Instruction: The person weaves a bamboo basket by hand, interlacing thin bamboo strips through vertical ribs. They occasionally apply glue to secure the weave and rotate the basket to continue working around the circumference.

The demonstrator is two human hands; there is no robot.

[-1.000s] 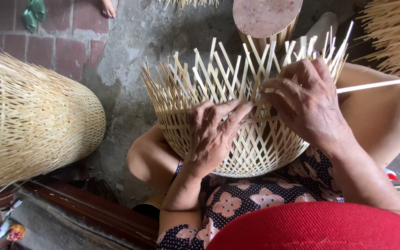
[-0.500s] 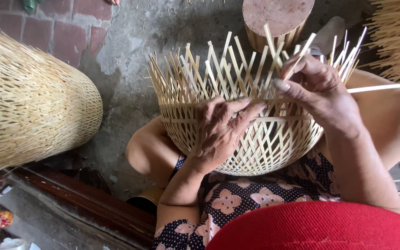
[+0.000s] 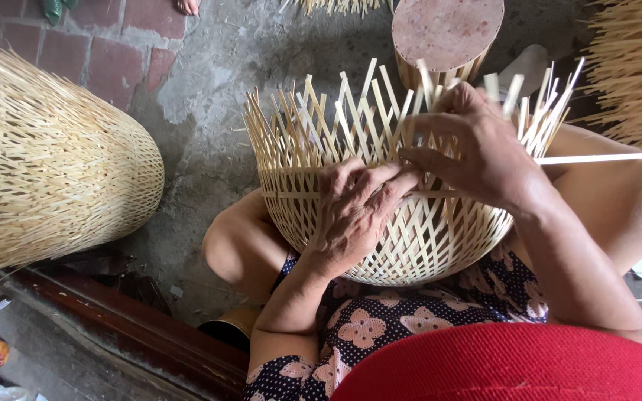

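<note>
Head view: a half-woven bamboo basket is held in the person's lap, between the raised knees, its rounded bottom turned toward the body and its loose upright strips fanning out toward the concrete floor. The left hand is laid flat against the woven wall, fingers spread narrowly and pressed onto the horizontal band of weave; nothing is enclosed by it. The right hand is raised at the basket's rim, its fingers curled and pinched around upright strips, with the thumb pointing toward the left hand; the two hands lie just beside each other. A long thin bamboo strip runs from behind the right hand toward the right edge of the picture, over the right knee. A floral-patterned garment is seen beneath the basket, and a red hat brim fills the bottom edge. On the floor at the left edge, a large finished bamboo basket lies on its side, well apart. A round wooden stool stands just beyond the basket, and bundles of bamboo strips are spread at the upper right corner.
</note>
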